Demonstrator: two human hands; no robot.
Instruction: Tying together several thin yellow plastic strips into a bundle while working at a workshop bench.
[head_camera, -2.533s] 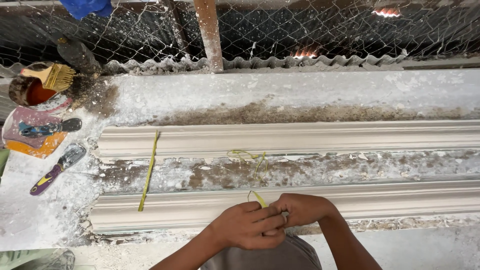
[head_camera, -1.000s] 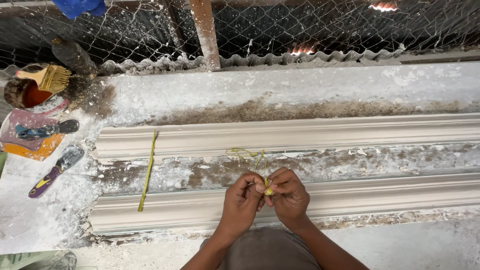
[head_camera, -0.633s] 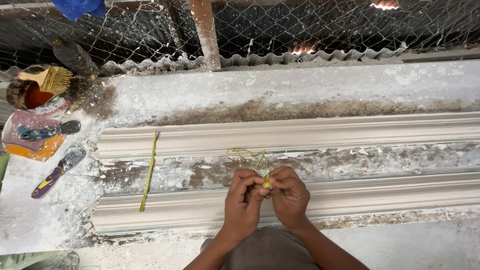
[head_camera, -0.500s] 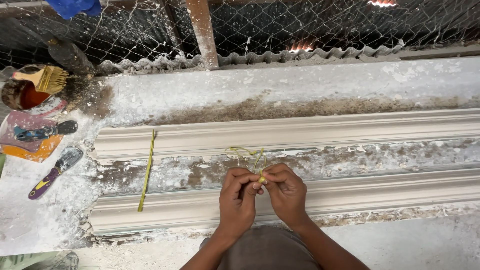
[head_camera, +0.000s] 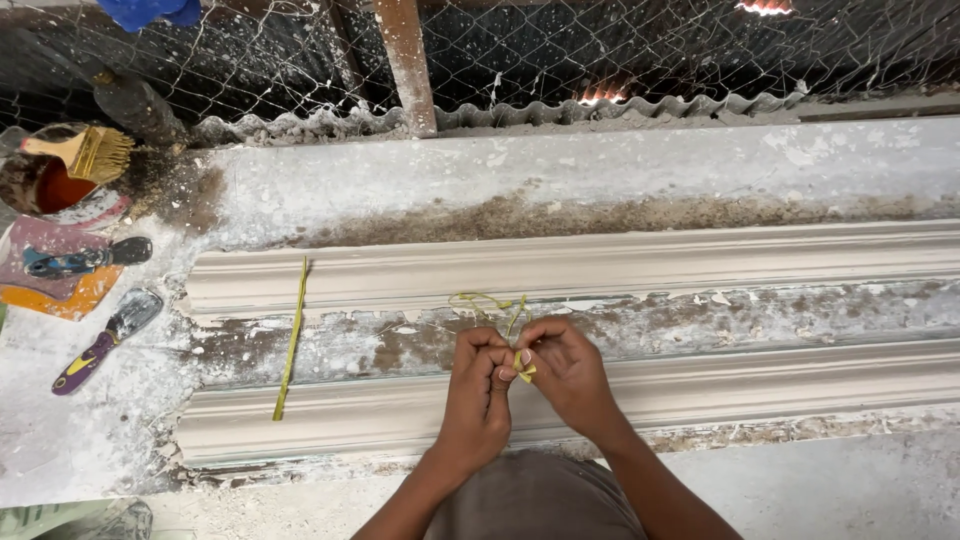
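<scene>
Across the white-dusted surface (head_camera: 600, 170) lie two long plaster mouldings (head_camera: 700, 265) — cut off at right. Over the near one, left hand (head_camera: 478, 395) and right hand (head_camera: 565, 370) pinch a yellow-green strip (head_camera: 523, 366), its knot mostly hidden by fingers; another strip (head_camera: 291, 338) lies left.

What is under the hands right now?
Under the left hand and right hand, pinching a yellow-green strip, lies the near moulding; its stretch beneath them is hidden.
</scene>
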